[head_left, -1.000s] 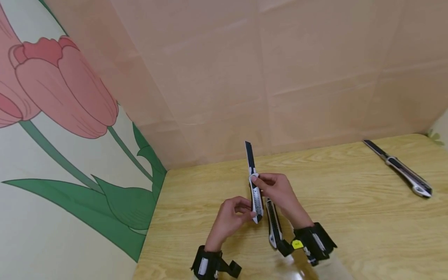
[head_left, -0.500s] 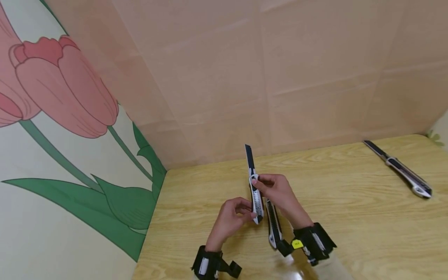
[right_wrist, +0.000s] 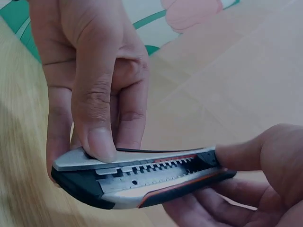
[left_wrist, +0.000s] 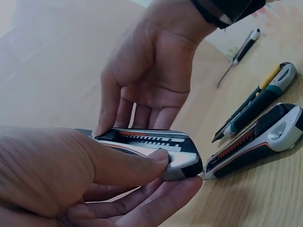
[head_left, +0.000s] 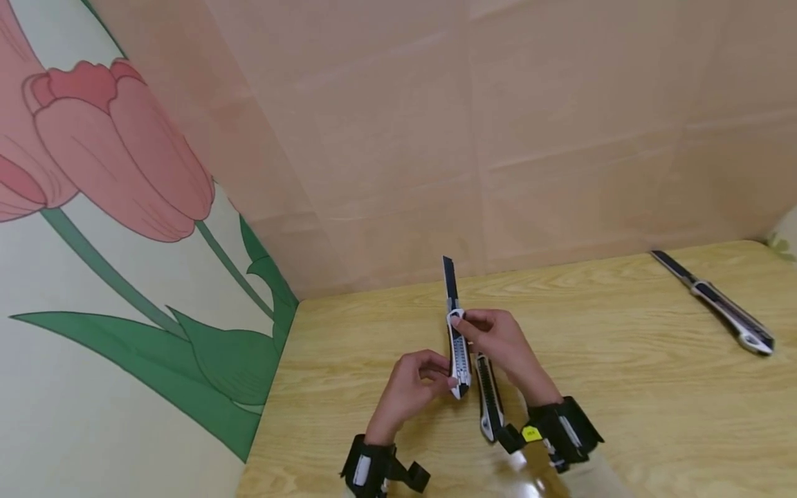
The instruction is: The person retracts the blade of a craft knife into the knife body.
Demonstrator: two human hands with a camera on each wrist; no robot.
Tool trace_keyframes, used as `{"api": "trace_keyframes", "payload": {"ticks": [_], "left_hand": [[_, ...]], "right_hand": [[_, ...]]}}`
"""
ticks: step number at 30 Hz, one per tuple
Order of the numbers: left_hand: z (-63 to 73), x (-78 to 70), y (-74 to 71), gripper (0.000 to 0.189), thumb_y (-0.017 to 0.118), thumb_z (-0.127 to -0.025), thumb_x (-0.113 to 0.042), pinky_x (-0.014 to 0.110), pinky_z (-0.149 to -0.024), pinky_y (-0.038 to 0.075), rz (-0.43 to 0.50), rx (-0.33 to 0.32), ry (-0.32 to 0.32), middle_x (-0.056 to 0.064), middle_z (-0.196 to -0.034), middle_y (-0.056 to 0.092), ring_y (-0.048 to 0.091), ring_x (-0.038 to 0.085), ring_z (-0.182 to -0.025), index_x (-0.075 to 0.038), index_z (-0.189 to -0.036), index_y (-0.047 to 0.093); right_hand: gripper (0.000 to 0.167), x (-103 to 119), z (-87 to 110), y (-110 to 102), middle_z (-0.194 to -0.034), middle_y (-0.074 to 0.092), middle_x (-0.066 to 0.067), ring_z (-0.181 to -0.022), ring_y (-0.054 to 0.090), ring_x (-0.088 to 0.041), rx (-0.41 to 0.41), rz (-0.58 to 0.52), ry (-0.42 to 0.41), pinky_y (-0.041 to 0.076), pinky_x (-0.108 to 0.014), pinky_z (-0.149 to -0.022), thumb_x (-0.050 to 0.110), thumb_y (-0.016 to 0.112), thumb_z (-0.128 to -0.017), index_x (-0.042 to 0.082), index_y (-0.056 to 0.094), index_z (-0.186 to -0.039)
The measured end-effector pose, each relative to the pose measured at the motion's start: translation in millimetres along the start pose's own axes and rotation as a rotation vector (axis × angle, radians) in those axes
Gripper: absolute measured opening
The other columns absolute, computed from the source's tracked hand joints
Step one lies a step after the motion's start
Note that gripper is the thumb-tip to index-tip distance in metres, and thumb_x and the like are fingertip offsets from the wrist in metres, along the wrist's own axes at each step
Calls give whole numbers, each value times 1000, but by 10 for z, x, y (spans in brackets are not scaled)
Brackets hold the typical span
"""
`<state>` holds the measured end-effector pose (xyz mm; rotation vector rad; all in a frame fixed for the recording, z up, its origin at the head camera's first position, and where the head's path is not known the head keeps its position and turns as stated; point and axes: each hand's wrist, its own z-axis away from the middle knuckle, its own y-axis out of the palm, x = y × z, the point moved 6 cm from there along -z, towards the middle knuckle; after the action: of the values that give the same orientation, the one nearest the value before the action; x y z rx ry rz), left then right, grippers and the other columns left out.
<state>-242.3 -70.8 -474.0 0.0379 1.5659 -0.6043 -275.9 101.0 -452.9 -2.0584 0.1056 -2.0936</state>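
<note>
Both hands hold a silver and black utility knife [head_left: 459,356] above the table, its dark blade [head_left: 450,280] sticking out away from me. My left hand [head_left: 414,384] pinches the rear end between thumb and fingers. Nearer the blade, my right hand [head_left: 498,339] grips the handle, with its thumb at the slider end of the toothed slot. In the right wrist view the knife body [right_wrist: 142,177] spans between the two hands; the blade is out of sight there. A second silver and black utility knife [head_left: 490,401] lies on the table just right of the held one, partly behind the right wrist's camera mount.
Another utility knife [head_left: 731,315] with its blade out lies at the far right of the wooden table [head_left: 623,360]. The left wrist view also shows a teal and yellow knife [left_wrist: 258,99] beside the second one. A pinkish covered wall [head_left: 386,138] rises behind the table.
The blade of the held knife protrudes slightly less than one second ago. Both hands keep their grip. The head view has shifted a little.
</note>
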Motion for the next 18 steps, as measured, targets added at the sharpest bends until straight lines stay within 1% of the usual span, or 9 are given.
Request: {"api": "trace_keyframes", "payload": {"ticks": [4, 8, 12, 15, 18], "left_hand": [[-16, 28, 5, 17, 78, -90, -8, 26, -73, 57, 1, 9, -8, 2, -97, 73, 71, 12, -83, -4, -106, 71], [-28, 43, 17, 17, 78, -90, -6, 26, -75, 57, 5, 13, -18, 0, -97, 72, 70, 12, -84, -5, -105, 71], [-30, 52, 17, 17, 78, -89, -5, 26, -76, 56, 4, 9, -41, -2, -97, 72, 70, 12, -84, -8, -104, 71], [-27, 53, 15, 17, 78, -89, -6, 26, -77, 57, 2, 8, -33, -1, -97, 72, 70, 12, -84, -7, -105, 71], [-26, 54, 15, 17, 78, -90, -6, 26, -76, 57, -1, 11, -17, 0, -98, 72, 70, 11, -84, -5, -105, 71]], "right_hand": [[32, -3, -10, -5, -99, 70, -13, -87, 64, -30, 7, 8, -11, 59, -38, -76, 29, 67, -101, 1, 72, -114], [29, 11, -9, -5, -101, 71, -14, -85, 65, -25, 27, -7, -24, 59, -41, -79, 25, 66, -102, 0, 72, -114], [27, 24, -5, 8, -103, 70, -14, -86, 65, -23, 41, -3, -22, 59, -37, -77, 22, 65, -102, -1, 71, -114], [25, 27, -6, 17, -103, 70, -14, -87, 65, -23, 39, 4, -22, 58, -35, -75, 20, 66, -101, 0, 71, -115], [26, 21, -7, 23, -105, 71, -14, -89, 67, -23, 42, 10, -29, 58, -37, -77, 19, 66, -101, -1, 70, -117]]}}
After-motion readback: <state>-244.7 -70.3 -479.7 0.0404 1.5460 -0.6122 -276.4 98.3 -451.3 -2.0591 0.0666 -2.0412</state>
